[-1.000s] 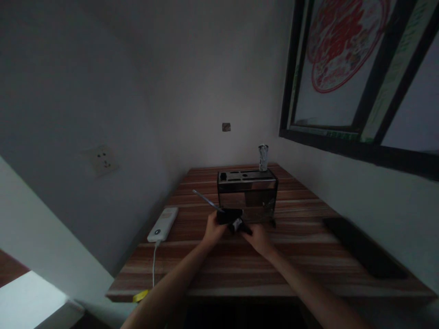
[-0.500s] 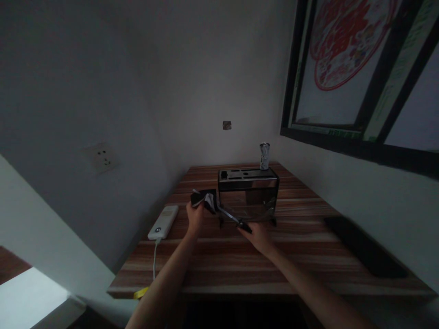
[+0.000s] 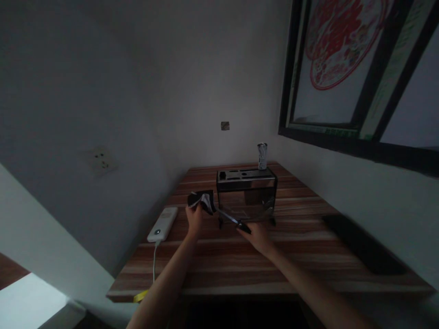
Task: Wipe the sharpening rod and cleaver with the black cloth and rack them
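My right hand (image 3: 258, 236) is closed round the black handle of a knife (image 3: 230, 217). Its narrow metal blade slants up and left, and the tip end meets a dark cloth (image 3: 206, 201) with a whitish fold. My left hand (image 3: 195, 218) is closed on that cloth; whether the blade's end lies inside or behind it, I cannot tell. Just behind the blade stands a knife block (image 3: 247, 185) with a slotted metallic top, dark edges and a see-through front. A silvery, dark-patterned upright piece (image 3: 262, 156) rises at its back right.
A white power bank (image 3: 163, 224) with a cable lies at the left of the wood-striped table (image 3: 219, 267). A flat black object (image 3: 363, 244) rests at the right. Some yellow item (image 3: 140, 296) sits at the front left edge. A framed window (image 3: 338, 68) is on the right wall.
My left hand and the cloth have shifted slightly left, baring a bit more of the blade. My right hand keeps its hold on the handle. The whole view has moved slightly.
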The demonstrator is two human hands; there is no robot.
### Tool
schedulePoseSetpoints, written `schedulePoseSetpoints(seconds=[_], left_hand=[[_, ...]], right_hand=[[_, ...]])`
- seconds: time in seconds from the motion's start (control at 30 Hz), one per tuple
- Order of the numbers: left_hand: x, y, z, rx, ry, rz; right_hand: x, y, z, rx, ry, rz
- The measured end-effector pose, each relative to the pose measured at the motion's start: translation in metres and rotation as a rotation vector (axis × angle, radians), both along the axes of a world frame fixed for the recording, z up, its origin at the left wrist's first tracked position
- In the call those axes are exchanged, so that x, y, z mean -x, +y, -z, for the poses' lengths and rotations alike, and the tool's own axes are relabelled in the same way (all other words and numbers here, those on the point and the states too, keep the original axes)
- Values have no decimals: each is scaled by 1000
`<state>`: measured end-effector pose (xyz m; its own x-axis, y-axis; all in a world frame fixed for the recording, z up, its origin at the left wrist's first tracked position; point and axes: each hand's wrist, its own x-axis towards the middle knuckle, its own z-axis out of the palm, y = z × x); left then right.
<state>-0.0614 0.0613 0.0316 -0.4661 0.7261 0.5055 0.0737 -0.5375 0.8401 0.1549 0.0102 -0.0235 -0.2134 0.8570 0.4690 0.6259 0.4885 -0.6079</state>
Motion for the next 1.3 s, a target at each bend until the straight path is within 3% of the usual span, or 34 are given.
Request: schedulePoseSetpoints(seconds=[0.3, 0.83, 1.3], left_hand=[[-23, -20, 5, 59, 103, 123], [-56, -37, 35, 127, 388, 445], [-58, -39, 36, 118, 422, 472]], right_hand=[[-1, -1, 0, 18, 6, 10], [-2, -3, -4, 67, -9, 37], [-3, -2, -3, 73, 2, 39]])
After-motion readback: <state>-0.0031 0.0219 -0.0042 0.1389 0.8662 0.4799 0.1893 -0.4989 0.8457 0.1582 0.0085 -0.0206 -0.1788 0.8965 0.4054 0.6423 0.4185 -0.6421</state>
